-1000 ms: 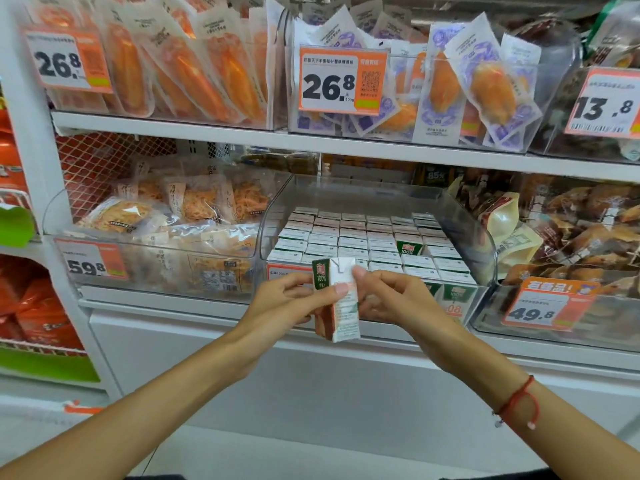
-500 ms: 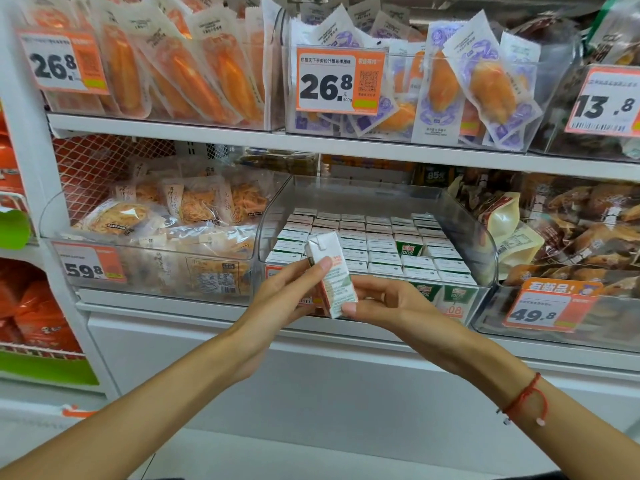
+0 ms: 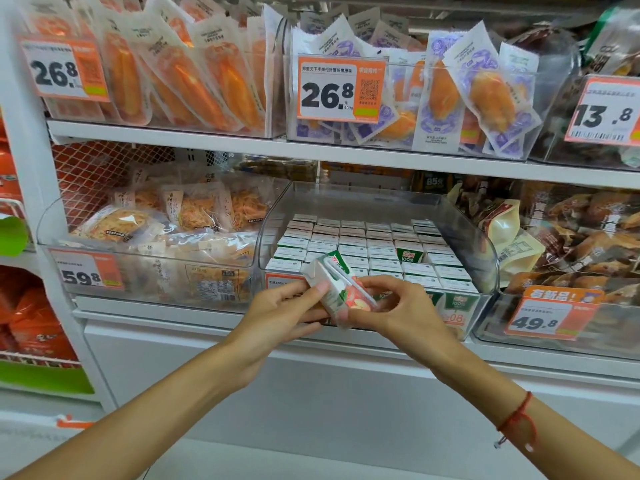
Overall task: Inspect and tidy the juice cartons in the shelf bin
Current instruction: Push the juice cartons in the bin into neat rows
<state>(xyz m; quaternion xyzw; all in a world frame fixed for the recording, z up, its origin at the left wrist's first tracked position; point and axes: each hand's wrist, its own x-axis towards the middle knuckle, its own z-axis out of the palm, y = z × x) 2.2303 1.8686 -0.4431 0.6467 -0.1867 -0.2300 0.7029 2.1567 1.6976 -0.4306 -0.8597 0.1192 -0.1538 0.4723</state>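
A small green-and-white juice carton [image 3: 337, 289] with a straw stuck along its side is tilted in front of the clear shelf bin [image 3: 485, 251]. My left hand [image 3: 280, 313] holds its left side and bottom with thumb and fingers. My right hand [image 3: 391, 306] pinches its right side and lower corner. Inside the bin, several rows of juice cartons [image 3: 374, 247] stand packed upright, tops showing. One carton [image 3: 408, 254] shows its green front among the white tops. The held carton hides part of the bin's front row.
A bin of bagged dried snacks [image 3: 156, 233] sits to the left, a bin of brown packets [image 3: 571, 244] to the right. Price tags [image 3: 554, 313] hang on the bin fronts. The upper shelf [image 3: 311, 150] with hanging pouches overhangs the bins.
The carton stood upright between both hands, then was turned and tipped; now its top leans to the upper left with the straw side facing up. Both hands shifted their hold around it.
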